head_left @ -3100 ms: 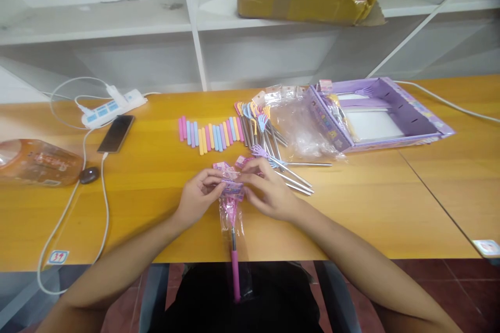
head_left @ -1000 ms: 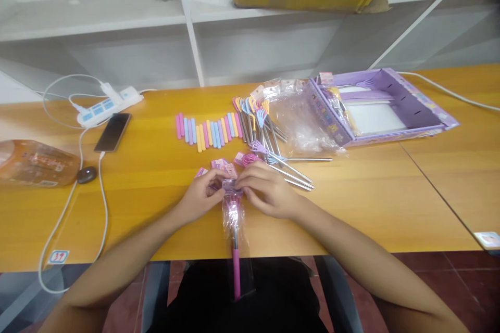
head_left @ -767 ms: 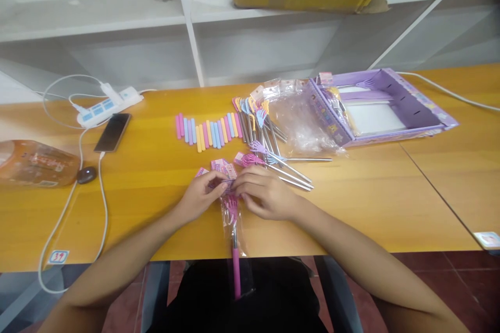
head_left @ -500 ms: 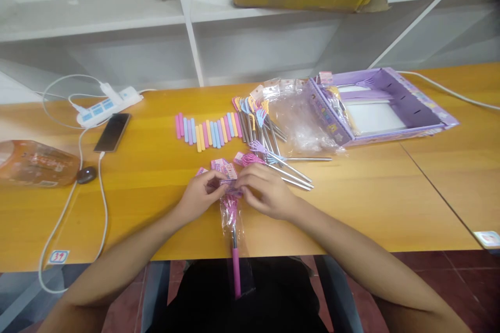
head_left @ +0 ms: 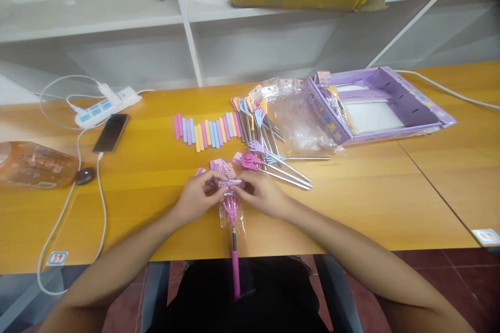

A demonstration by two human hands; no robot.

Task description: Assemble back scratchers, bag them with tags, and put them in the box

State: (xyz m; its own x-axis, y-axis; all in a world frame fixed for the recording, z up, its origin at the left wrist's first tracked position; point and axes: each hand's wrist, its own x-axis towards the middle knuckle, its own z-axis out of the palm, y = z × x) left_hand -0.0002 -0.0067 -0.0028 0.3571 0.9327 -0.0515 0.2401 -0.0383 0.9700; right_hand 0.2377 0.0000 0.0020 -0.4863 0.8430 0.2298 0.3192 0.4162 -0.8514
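Between my two hands is a small printed header card [head_left: 229, 184] at the top of a clear plastic bag. Inside that bag lies a pink back scratcher [head_left: 235, 268], its claw up by my fingers and its handle hanging past the table's front edge. My left hand [head_left: 198, 193] pinches the card's left end, and my right hand [head_left: 262, 192] pinches its right end. More printed cards [head_left: 223, 167] lie just beyond my fingers. Past my right hand, a heap of back scratchers [head_left: 262, 119] with bare metal rods spreads out. Coloured handle sleeves [head_left: 209, 132] form a row left of the heap.
A purple display box [head_left: 394, 135] with a few items in it stands at the back right, beside clear plastic bags [head_left: 291, 114]. On the left are a power strip [head_left: 111, 106], a phone [head_left: 111, 133], an orange package [head_left: 37, 165] and a dark mouse-like object [head_left: 85, 175] among white cables.
My right hand's fingers have shifted onto the card's right end, and the card now shows flatter between both hands. The heap and the row of sleeves lie as before.
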